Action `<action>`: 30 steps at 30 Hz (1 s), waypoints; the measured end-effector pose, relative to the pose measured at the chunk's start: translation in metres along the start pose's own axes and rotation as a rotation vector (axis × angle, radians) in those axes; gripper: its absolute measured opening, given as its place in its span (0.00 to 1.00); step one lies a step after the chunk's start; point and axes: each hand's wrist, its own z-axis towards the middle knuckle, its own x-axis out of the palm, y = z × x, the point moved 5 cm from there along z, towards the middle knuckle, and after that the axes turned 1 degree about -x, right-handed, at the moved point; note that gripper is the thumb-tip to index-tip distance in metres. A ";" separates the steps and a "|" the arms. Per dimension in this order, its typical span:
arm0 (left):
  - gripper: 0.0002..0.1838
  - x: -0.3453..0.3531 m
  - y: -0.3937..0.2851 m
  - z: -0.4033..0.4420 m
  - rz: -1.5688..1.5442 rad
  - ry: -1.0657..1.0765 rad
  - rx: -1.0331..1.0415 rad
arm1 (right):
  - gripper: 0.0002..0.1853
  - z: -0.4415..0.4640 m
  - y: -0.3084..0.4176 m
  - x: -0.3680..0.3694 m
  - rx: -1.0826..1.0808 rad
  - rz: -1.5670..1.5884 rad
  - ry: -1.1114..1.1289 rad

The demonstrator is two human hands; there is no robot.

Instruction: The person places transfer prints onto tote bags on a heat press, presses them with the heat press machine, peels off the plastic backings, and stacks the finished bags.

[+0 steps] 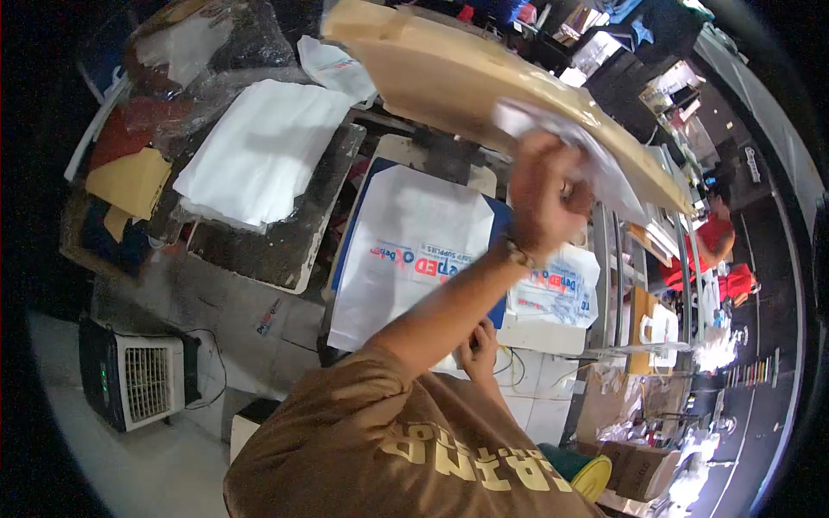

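Observation:
My left hand (pixel 553 194), blurred by motion, reaches up and to the right with its fingers closed on a white sheet (pixel 617 177). The sheet lies against a raised tan board or frame (pixel 449 73). Below the arm, a white printed bag (pixel 406 216) with red and blue lettering rests flat on a blue-edged board (pixel 501 226). My right hand (pixel 479 350) is low, by the near edge of that board, with its fingers curled; what they grip, if anything, is hidden. Another printed bag (pixel 557 293) lies to the right, partly behind my left forearm.
A stack of white sheets (pixel 268 151) sits on a dark worn board (pixel 298 250) at the left, near yellow-brown paper (pixel 129 186). An air cooler (pixel 138 380) stands on the floor. Metal racks (pixel 626 285), cartons (pixel 639 470) and people in red (pixel 712 242) are at the right.

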 end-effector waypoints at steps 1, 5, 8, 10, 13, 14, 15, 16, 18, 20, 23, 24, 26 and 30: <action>0.23 -0.015 0.010 0.013 0.098 -0.013 0.000 | 0.14 0.001 0.006 -0.002 0.012 -0.001 -0.010; 0.18 -0.059 0.104 0.015 0.264 -0.179 -0.204 | 0.14 0.009 0.016 -0.006 0.038 0.005 -0.030; 0.17 -0.049 0.187 -0.059 0.379 -0.075 -0.383 | 0.14 0.006 0.015 -0.004 0.004 0.012 -0.049; 0.18 -0.025 0.193 -0.098 0.497 0.117 -0.382 | 0.13 0.007 0.016 -0.003 0.002 0.008 -0.050; 0.12 0.017 0.147 -0.120 0.078 0.378 -0.454 | 0.14 0.008 0.020 -0.005 -0.002 0.007 -0.049; 0.09 0.023 0.125 -0.118 -0.067 0.560 -0.521 | 0.14 0.006 0.015 -0.003 0.011 0.022 -0.040; 0.09 0.015 0.103 -0.110 -0.039 0.607 -0.468 | 0.14 0.005 0.012 -0.001 0.024 0.038 -0.033; 0.09 0.005 0.084 -0.107 -0.013 0.655 -0.413 | 0.14 0.005 0.013 -0.003 0.035 0.047 -0.042; 0.06 -0.029 0.074 -0.109 0.169 0.838 -0.439 | 0.14 0.008 0.020 -0.007 -0.008 0.037 -0.048; 0.05 -0.075 0.084 -0.134 0.259 1.067 -0.533 | 0.14 0.005 0.014 -0.005 -0.020 -0.001 -0.096; 0.05 -0.120 0.098 -0.210 0.338 1.421 -0.461 | 0.14 0.003 0.012 -0.005 -0.029 0.008 -0.152; 0.07 -0.124 0.088 -0.235 0.278 1.342 -0.353 | 0.15 0.002 0.012 -0.006 -0.022 0.024 -0.129; 0.10 -0.126 0.055 -0.248 0.196 1.352 -0.196 | 0.15 -0.002 0.005 -0.005 0.063 0.084 -0.007; 0.05 -0.176 0.073 -0.223 0.327 1.345 -0.456 | 0.15 0.007 0.009 -0.005 -0.022 0.068 -0.077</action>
